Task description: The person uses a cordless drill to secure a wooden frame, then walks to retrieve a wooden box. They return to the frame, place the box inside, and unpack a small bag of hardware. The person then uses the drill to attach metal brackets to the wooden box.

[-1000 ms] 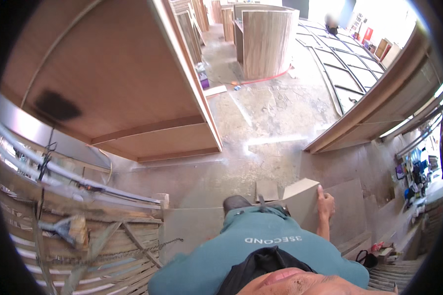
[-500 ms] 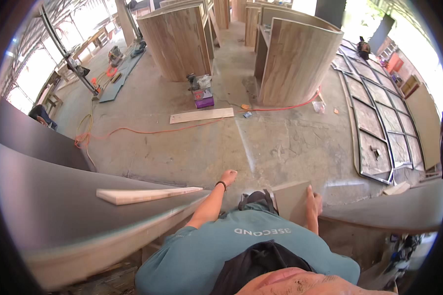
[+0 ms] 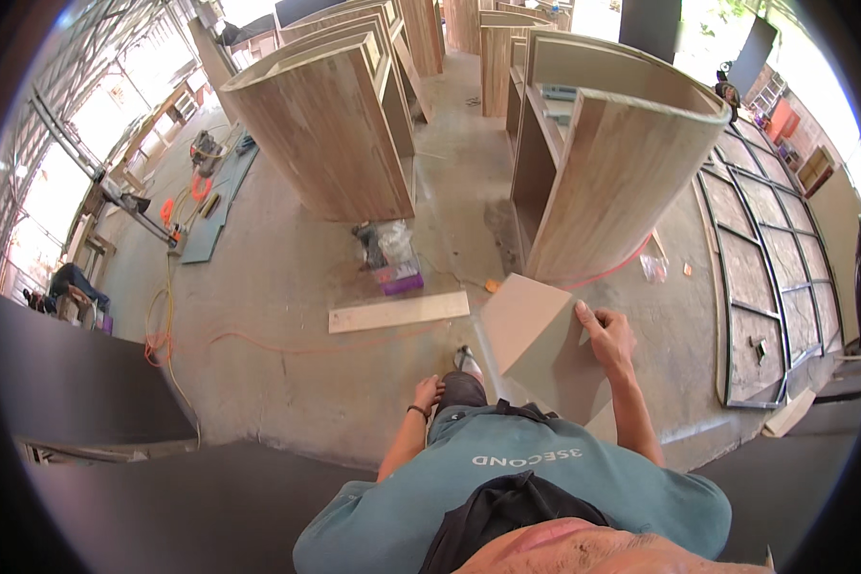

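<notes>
In my right hand (image 3: 607, 337) is a thin flat panel (image 3: 557, 359), held by its right edge with the thumb on top. The panel has a pale tan part toward its far end and a greyer part nearer me; I cannot tell whether it is one piece or two. My left hand (image 3: 429, 392), with a dark bracelet at the wrist, hangs beside my thigh. Its fingers are curled, and nothing shows in them. Ahead on the floor lies a pale wooden board (image 3: 399, 312), apart from both hands.
Curved wood-grain cabinets stand ahead on the left (image 3: 325, 134) and right (image 3: 622, 172). A purple box (image 3: 402, 284) sits between them. An orange hose (image 3: 258, 337) crosses the floor. At right lies a black metal frame (image 3: 780, 277). Another person (image 3: 78, 287) is at far left.
I have moved forward, and the cabinets are nearer. The panel has swung up and forward in my right hand. My left hand has come back toward my thigh.
</notes>
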A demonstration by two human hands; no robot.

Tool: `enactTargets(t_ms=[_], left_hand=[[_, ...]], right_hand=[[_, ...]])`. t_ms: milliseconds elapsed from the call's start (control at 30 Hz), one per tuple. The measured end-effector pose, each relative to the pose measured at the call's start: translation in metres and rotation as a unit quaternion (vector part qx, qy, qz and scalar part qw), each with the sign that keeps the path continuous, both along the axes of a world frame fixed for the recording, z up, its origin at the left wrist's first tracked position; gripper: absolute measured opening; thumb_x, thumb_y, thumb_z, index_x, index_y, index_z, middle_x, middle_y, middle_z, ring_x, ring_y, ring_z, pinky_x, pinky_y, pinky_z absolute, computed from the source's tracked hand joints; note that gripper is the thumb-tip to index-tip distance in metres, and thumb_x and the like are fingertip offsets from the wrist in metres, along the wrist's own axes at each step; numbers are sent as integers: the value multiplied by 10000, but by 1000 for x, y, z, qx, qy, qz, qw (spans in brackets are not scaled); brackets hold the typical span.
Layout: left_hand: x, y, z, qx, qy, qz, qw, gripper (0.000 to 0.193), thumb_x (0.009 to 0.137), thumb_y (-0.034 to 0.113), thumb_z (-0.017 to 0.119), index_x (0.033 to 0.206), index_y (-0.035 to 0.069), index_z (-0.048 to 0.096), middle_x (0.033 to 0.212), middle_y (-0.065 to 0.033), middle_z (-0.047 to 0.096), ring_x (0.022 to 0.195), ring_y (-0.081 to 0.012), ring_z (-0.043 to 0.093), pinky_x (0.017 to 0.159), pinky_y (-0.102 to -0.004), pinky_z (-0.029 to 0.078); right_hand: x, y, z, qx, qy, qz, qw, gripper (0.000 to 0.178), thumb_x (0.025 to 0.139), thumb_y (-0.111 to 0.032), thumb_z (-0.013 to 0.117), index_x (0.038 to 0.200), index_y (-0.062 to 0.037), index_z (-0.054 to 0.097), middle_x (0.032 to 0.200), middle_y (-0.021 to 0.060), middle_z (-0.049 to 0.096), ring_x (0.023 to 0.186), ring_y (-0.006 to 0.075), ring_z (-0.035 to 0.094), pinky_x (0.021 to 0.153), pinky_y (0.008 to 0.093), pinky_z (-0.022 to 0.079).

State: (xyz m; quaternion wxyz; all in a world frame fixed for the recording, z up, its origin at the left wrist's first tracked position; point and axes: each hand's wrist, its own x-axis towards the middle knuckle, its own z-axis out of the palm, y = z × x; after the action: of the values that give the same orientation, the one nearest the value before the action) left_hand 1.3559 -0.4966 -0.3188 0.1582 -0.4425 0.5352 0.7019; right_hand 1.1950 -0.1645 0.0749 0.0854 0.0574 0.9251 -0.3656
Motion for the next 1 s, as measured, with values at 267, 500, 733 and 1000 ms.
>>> enactTargets(t_ms=[267, 500, 733, 1000], left_hand=[[-342, -93, 34, 124, 42, 80, 988, 909, 962, 766, 331, 1635, 183, 151, 1654, -180, 253, 1502, -363, 292, 1180, -562, 259], [-625, -187, -29, 165, 214, 92, 958, 1142, 783, 967, 304, 1633, 216, 161, 1671, -127, 212, 1525, -332, 229, 1175, -588, 233], [-852, -249, 32, 138, 170, 86, 972, 1113, 803, 953, 291, 1606, 183, 250, 1622, -123, 314, 1486, -311, 309, 1174, -520, 267], [-1069, -309, 91, 123, 157, 92, 976, 1093, 826, 938, 275, 1575, 146, 351, 1566, -118, 431, 1442, -287, 400, 1173, -441, 305]], right_hand=[[-264, -108, 62, -280, 3, 36, 959, 476, 973, -455, 668, 906, 8, 759, 781, -4, 678, 749, 70, 581, 689, 240, 441], [-483, -214, 96, -399, -51, 74, 912, 461, 1019, -412, 620, 1034, 31, 746, 946, 26, 717, 796, 62, 602, 734, 205, 468], [-709, -278, 91, -398, -59, 23, 915, 440, 993, -408, 653, 977, 19, 754, 856, 23, 702, 772, 68, 603, 708, 226, 467], [-922, -339, 92, -410, 4, -33, 911, 352, 990, -317, 661, 1066, 19, 736, 941, 14, 711, 864, 70, 610, 803, 213, 460]])
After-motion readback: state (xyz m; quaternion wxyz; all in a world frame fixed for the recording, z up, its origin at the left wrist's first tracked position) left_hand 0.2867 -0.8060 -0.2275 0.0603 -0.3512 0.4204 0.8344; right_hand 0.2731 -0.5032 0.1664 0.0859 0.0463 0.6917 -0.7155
